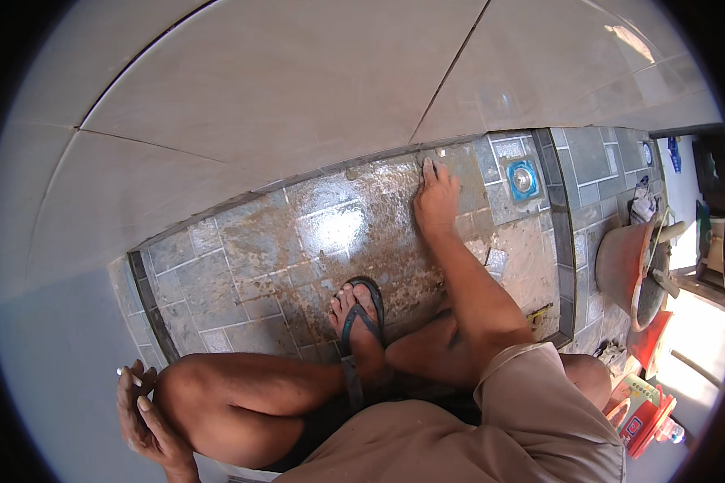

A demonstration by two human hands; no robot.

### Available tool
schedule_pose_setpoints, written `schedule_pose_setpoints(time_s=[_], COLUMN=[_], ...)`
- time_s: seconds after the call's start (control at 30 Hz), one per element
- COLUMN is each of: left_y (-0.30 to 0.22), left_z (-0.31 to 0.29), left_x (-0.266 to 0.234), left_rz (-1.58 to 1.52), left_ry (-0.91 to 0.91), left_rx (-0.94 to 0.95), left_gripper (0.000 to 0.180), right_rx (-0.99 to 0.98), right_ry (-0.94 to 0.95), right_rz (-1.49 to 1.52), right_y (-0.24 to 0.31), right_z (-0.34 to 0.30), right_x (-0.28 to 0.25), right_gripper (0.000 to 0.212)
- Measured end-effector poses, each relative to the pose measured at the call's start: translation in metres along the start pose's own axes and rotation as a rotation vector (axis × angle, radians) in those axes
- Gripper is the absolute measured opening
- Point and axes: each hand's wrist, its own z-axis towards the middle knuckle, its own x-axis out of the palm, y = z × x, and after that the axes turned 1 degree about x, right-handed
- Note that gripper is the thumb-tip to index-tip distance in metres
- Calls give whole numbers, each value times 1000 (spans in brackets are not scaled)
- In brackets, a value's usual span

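My left hand [149, 423] hangs beside my left knee, a white cigarette [129, 375] pinched between its fingers. Stretched far forward, my right hand [437, 201] reaches down to the wet tiled floor [250, 229], close to the foot of the wall. Its fingers are bent and pressed together, with greyish tips; whatever they may hold is hidden. Brown muddy smears and standing water cover the tiles around that hand. To its right, a round drain cover [524, 180] sits on a blue square in the floor.
Large pale tiles face the wall [298, 88]. My foot in a dark flip-flop [361, 314] rests on the wet floor. Raised dark strips [557, 233] edge this area. Farther right are a reddish bucket [620, 262], a crumpled bag [643, 205] and red-and-yellow packaging [640, 410].
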Motion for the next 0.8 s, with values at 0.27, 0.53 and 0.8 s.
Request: schedule_pose_setpoints(time_s=[0.27, 0.53, 0.8], left_y=[4, 5, 9], left_z=[2, 4, 4], left_x=[5, 5, 6], left_rz=[7, -1, -2], left_ry=[-6, 10, 1], left_rx=[-34, -24, -45], left_gripper=[44, 43, 43], right_rx=[80, 86, 87], right_ry=[139, 126, -2], right_rz=[-83, -158, -42], right_y=[11, 20, 12], right_z=[11, 10, 11], right_x=[-1, 2, 13], right_gripper=[46, 50, 38])
